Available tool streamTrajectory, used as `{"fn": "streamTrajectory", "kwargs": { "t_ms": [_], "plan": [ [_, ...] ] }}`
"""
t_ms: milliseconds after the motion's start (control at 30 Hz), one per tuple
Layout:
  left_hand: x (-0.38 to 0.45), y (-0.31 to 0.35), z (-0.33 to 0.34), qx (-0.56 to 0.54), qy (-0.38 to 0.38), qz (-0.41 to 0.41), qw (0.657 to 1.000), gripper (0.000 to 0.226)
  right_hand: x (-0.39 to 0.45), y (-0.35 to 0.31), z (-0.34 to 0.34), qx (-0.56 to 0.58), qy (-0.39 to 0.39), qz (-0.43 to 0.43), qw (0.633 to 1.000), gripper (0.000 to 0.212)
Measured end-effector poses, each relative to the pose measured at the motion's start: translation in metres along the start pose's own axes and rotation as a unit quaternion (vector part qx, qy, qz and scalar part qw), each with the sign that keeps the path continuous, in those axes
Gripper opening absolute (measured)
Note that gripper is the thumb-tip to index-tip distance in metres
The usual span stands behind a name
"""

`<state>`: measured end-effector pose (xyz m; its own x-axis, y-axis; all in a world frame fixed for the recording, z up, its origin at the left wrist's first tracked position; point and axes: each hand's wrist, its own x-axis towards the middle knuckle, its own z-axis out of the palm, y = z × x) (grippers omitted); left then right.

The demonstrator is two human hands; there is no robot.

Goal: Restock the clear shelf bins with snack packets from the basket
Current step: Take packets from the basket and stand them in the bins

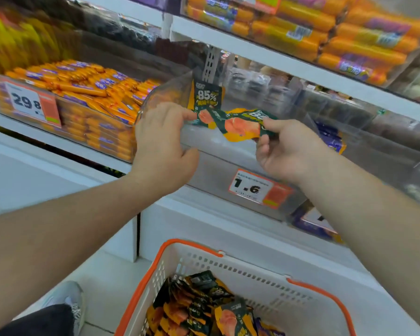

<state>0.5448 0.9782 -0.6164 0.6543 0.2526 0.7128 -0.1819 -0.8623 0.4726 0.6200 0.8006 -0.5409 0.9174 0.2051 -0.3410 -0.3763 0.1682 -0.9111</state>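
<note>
Head view, step: mid-placement. Both hands are up at the clear shelf bin (228,151) w/ the 1.6 price tag (251,189), feeding packets in over its front rim.
Left hand (165,139): fingers curled, fingertip pinching the end of a snack packet (205,117) lying at the rim.
Right hand (286,151): thumb & fingers grasping a 2nd packet (243,128) by its right end, held just above the rim.
Packets in bin: 1 standing upright at the back (207,97), "85%" on front. So 3 packets at the bin in all; bin looks nearly empty otherwise.
Basket (252,270): white w/ orange handles, below & between the arms; a heap of same packets (204,309) left, too jumbled to count, approx. a dozen+ showing.
Next move (my guess): push both packets in past the rim, let go, then reach down to basket for more. Needs them stood or laid so they don't slide back out.
Other bins: 1 w/ orange sausage sticks (87,93) to the left, tag 29.8 (27,100); 1 more up top right (349,32).
</note>
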Motion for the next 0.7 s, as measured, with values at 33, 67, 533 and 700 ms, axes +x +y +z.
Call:
{"fn": "streamTrajectory", "kwargs": {
  "t_ms": [33,67,533,700],
  "plan": [
    [0.004,-0.001,0.007,0.036,-0.021,0.015,0.999,0.054,0.021,-0.006,0.004,-0.024,0.010,0.008,1.000,0.020],
    [0.006,-0.004,0.014,0.066,-0.040,0.027,0.997,0.055,0.041,-0.011,0.009,-0.069,0.019,0.006,0.997,0.020],
    [-0.003,-0.035,0.050,0.137,-0.006,0.117,0.984,0.045,0.211,0.000,0.079,-0.408,0.044,-0.154,0.899,0.021],
    [-0.004,-0.034,0.054,0.127,0.004,0.118,0.985,0.042,0.233,0.003,0.085,-0.448,0.049,-0.177,0.875,0.018]
  ]
}}
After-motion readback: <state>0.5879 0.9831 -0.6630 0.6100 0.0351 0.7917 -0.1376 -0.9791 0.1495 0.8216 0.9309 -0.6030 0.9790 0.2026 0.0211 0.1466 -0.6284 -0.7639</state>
